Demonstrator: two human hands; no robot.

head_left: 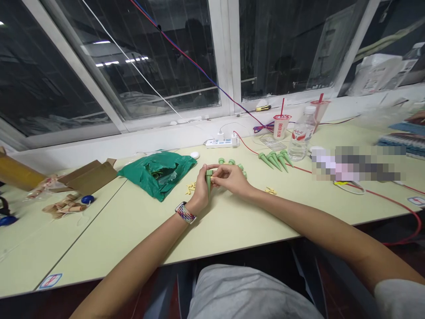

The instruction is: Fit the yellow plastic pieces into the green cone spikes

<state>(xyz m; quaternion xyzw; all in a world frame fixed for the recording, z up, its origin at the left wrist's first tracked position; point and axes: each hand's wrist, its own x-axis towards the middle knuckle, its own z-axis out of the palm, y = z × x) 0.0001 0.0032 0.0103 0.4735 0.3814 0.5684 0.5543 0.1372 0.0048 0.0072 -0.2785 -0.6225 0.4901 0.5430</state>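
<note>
My left hand point(201, 188) is wrapped around a green plastic cone piece point(208, 179), which stands upright over the pale table point(232, 221). My right hand point(229, 177) pinches at the top of the same piece with fingers closed. A patterned band sits on my left wrist. Small beige parts point(190, 188) lie just left of my hands and a few more point(270, 191) to the right. More green pieces point(229, 162) stand behind my hands, and a row of green cones point(275, 159) lies further right.
A green plastic bag point(157, 173) lies left of my hands, with an open cardboard box point(88, 176) beyond it. A power strip point(222, 142), a paper cup with straw point(281, 126) and a water bottle point(300, 137) stand by the window. A red cable point(392, 201) crosses the right side.
</note>
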